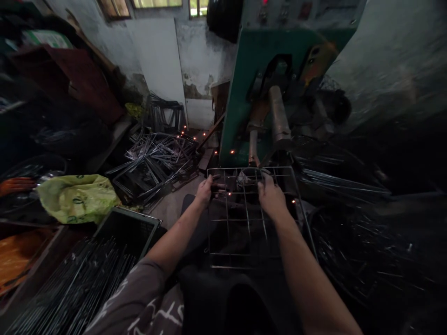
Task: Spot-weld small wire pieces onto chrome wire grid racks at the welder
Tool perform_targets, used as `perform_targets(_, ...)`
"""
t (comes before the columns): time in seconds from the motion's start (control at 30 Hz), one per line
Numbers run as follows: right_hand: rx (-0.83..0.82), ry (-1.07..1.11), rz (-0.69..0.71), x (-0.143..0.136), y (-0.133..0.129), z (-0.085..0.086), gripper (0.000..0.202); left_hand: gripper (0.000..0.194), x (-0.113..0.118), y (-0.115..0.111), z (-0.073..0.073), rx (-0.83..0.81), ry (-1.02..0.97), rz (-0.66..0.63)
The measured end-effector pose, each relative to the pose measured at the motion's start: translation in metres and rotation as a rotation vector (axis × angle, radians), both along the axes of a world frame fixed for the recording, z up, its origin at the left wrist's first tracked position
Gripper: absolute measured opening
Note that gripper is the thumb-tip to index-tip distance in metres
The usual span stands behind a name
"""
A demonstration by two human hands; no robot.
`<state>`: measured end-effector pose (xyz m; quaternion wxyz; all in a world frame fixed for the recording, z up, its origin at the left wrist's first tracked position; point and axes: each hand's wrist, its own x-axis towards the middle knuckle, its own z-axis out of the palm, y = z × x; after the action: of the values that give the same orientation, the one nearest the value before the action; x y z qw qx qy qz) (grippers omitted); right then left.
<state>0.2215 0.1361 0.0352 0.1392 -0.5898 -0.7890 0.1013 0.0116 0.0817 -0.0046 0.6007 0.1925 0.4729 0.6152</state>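
A wire grid panel (227,220) of crossed metal rods lies in front of me, its far edge by the electrodes of a green welding machine (234,107). My left hand (204,189) is closed on the grid's far left corner. Farther right, my right hand (271,195) grips wires near the far edge, fingers curled round them. Just beyond the grid, the machine's lower electrode arm (253,146) and thick upper arm (279,114) reach toward me. Small glowing sparks fly around the grid and the floor behind it. The exact contact at the electrodes is hard to make out.
Wire frames (157,153) are heaped on the floor at left. A dark crate (134,228), a bundle of metal rods (80,279) and a yellow sack (78,197) stand nearer. Another person's hand (16,185) shows at far left. More wire pieces (363,246) lie at right.
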Motion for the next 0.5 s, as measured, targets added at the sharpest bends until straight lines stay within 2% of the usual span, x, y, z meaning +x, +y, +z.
perform_targets(0.07, 0.048, -0.062, 0.041, -0.005, -0.011, 0.0, 0.041, 0.055, 0.0, 0.0, -0.002, 0.013, -0.005, -0.003)
perform_targets(0.17, 0.0, -0.131, -0.013, -0.012, -0.021, -0.002, 0.036, 0.057, -0.001, 0.001, -0.006, 0.021, 0.001, -0.014)
perform_targets(0.27, -0.044, -0.103, -0.013, -0.015, -0.023, -0.006, 0.035, 0.059, -0.002, 0.002, -0.007, 0.014, -0.005, -0.025)
perform_targets(0.5, 0.078, -0.094, 0.021, -0.011, -0.022, -0.019, 0.035, 0.058, 0.003, -0.003, 0.0, 0.003, -0.038, -0.006)
